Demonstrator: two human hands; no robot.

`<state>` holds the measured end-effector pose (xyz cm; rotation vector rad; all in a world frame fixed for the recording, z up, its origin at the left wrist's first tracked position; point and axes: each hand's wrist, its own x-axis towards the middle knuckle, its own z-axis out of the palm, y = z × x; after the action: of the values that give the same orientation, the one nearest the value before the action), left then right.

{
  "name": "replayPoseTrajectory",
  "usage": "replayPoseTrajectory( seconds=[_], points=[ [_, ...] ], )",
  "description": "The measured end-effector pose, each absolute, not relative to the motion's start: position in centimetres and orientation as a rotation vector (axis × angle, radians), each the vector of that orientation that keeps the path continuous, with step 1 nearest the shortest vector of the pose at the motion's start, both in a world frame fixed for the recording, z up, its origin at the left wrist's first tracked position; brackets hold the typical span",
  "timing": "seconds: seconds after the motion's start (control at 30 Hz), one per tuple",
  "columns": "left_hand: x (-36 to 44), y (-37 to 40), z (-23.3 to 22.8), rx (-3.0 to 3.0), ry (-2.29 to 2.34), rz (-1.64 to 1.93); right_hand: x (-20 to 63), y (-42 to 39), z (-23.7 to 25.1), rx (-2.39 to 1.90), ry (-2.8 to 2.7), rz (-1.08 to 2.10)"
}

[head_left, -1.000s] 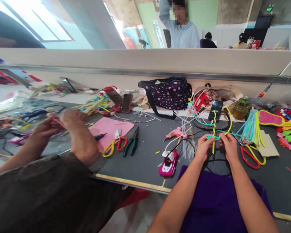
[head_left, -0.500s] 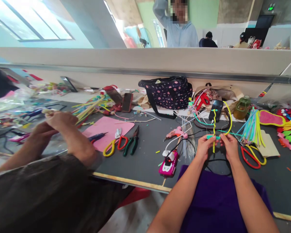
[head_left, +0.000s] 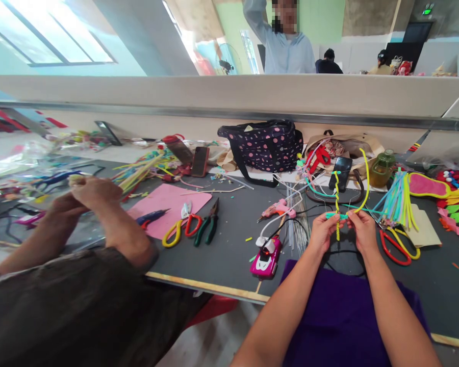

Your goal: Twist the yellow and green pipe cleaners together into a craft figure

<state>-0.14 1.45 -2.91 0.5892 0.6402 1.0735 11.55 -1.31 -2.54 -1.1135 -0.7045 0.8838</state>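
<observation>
Both my hands are over the front of the table in the head view, holding a pipe cleaner piece. A yellow twisted pipe cleaner (head_left: 337,194) stands upright between them, with a teal pipe cleaner (head_left: 335,216) wound across it. My left hand (head_left: 322,232) is closed in a pinch on the left end of the teal crosspiece. At the other end, my right hand (head_left: 362,232) pinches the piece with thumb and fingers. From there a loose yellow strand (head_left: 364,176) curves up and away. Exactly which strand the right fingertips press is partly hidden.
Red-and-yellow-handled scissors (head_left: 400,244) lie right of my hands, beside bundled pipe cleaners (head_left: 400,201). To the left are a pink glue gun (head_left: 279,208), a magenta power strip (head_left: 266,259) and pliers (head_left: 208,224). A phone (head_left: 341,171) lies behind. A co-worker's hands (head_left: 95,193) work at far left.
The loose yellow strand has swung from an inward arch to a more upright, outward curve on the right. My hands stay nearly in place. The co-worker's dark head has left the far left edge.
</observation>
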Motion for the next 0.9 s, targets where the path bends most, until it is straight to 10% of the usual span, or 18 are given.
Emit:
replayPoseTrajectory(
  seconds=[0.9],
  points=[
    [-0.37,1.48,-2.41,0.608,0.656,1.115,11.45,-1.40,-2.25,-1.114,-0.759,0.820]
  ],
)
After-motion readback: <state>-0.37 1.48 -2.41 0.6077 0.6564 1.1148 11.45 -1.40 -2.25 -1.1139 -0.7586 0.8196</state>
